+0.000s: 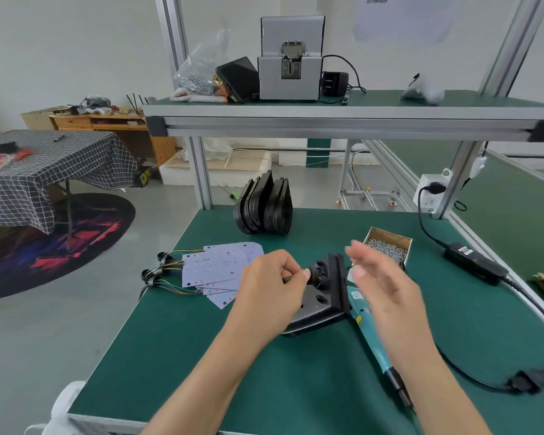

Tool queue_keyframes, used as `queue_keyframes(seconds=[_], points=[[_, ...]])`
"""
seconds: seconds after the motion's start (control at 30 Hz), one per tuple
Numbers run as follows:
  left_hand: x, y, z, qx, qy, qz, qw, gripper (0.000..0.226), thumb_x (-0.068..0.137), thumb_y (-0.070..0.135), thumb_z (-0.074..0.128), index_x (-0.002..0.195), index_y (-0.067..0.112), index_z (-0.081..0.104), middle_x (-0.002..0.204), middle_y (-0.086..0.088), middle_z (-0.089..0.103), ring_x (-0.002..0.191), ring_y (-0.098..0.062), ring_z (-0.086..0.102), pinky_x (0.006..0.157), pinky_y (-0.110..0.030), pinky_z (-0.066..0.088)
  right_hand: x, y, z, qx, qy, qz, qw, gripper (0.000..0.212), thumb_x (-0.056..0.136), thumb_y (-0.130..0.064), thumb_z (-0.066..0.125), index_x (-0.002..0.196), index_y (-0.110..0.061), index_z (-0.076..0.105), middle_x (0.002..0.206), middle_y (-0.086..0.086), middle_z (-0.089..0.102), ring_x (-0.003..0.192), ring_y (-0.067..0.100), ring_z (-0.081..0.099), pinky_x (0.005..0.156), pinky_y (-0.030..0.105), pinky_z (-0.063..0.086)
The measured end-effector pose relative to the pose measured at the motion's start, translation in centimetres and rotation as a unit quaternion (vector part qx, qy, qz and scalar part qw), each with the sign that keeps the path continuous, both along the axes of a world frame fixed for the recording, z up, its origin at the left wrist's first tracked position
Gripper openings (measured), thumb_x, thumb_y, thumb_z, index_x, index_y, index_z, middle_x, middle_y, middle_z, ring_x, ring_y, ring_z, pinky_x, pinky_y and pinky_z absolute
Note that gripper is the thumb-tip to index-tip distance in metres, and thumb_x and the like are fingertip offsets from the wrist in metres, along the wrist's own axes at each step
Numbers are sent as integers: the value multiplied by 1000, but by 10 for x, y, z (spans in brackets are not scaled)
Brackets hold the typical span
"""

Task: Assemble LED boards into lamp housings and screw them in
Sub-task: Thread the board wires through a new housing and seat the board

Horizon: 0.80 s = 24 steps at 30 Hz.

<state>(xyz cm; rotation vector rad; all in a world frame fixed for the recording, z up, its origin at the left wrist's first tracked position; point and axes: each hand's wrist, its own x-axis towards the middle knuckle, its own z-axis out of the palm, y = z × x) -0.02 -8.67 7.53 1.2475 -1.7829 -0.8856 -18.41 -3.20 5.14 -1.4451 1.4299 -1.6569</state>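
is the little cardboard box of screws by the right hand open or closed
Open. The cardboard box has no lid over it, and the pile of silvery screws inside shows from above, just behind the right hand.

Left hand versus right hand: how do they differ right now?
The left hand is curled, pinching the round black fitting on the lamp housing; the right hand is open, fingers straight, holding nothing. Left looks sharp, right is motion-blurred. Left sits left of the housing, right to its right. Both are bare.

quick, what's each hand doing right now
Left hand: fingers curled, pinching the black grommet on the lamp housing.
Right hand: open, blurred, holding nothing.
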Motion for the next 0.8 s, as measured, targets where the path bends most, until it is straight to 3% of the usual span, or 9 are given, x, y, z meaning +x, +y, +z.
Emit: queue_keyframes(seconds=[0.07, 0.13, 0.2, 0.27, 0.37, 0.5, 0.57, 0.67, 0.8], points=[[-5, 1, 1, -20, -34, -12, 999, 22, 95, 21, 67, 74, 20, 62, 48, 9, 55, 45, -7, 43, 48, -18, 31, 12, -2, 7, -19, 206, 35, 978, 43, 96, -38, 65, 139, -38, 62, 139, -29, 59, 139, -5, 46, 115, 18, 33], [-7, 0, 1, -26, -49, -17, 998, 19, 94, 15, 65, 75, 18, 64, 54, 9, 57, 50, -8, 47, 54, -24, 36, 20, -8, 11, 7, 280, 53, 958, 38, 101, -29, 64, 138, -38, 62, 135, -29, 60, 135, -8, 46, 125, 38, 23], [-6, 0, 1, -9, -45, -26, 999, 18, 98, 16, 63, 79, 17, 65, 61, 9, 57, 53, -11, 47, 55, -29, 38, 23, -11, 12, 22, 272, 65, 960, 32, 102, -24, 63, 127, -43, 64, 124, -33, 65, 123, -9, 55, 127, 50, 16], [-3, 0, 1, -4, -50, -34, 998, 22, 101, 22, 61, 80, 20, 62, 61, 9, 55, 54, -11, 45, 56, -30, 39, 22, -9, 9, 20, 254, 62, 965, 33, 98, -16, 64, 114, -45, 63, 116, -34, 66, 114, -5, 60, 122, 50, 27], [-1, 0, 4, -25, -76, -47, 996, 22, 102, 26, 60, 80, 24, 60, 63, 9, 56, 56, -10, 51, 57, -28, 40, 22, -7, 1, 38, 211, 38, 976, 24, 93, -19, 66, 101, -40, 60, 102, -19, 68, 100, 9, 63, 90, 37, 51], [-7, 4, 6, -94, -102, -65, 988, 19, 101, 20, 61, 82, 17, 59, 63, 9, 56, 61, -8, 50, 56, -20, 34, 28, -10, 2, 41, 175, 1, 984, 7, 81, -29, 58, 86, -34, 57, 75, -13, 63, 67, 8, 54, 60, 18, 40], [-9, 5, 6, -127, -115, -61, 983, 17, 101, 18, 60, 85, 14, 59, 65, 10, 54, 64, -10, 49, 60, -28, 37, 30, -11, 4, 45, 153, 2, 987, 6, 79, -31, 56, 85, -31, 57, 70, -12, 62, 62, 8, 51, 59, 21, 42], [-10, 4, 7, -152, -112, -45, 981, 15, 101, 17, 58, 86, 13, 58, 69, 10, 55, 70, -15, 50, 66, -39, 43, 32, -12, 5, 60, 157, 3, 986, 12, 79, -33, 56, 90, -28, 58, 77, -11, 65, 71, 15, 54, 72, 40, 50], [-11, 9, 8, -166, -112, -49, 979, 16, 101, 17, 59, 86, 13, 58, 70, 10, 55, 70, -18, 52, 67, -43, 45, 36, -10, 0, 55, 144, -18, 988, 16, 77, -33, 55, 90, -25, 57, 74, -11, 60, 73, 21, 51, 72, 46, 49]])
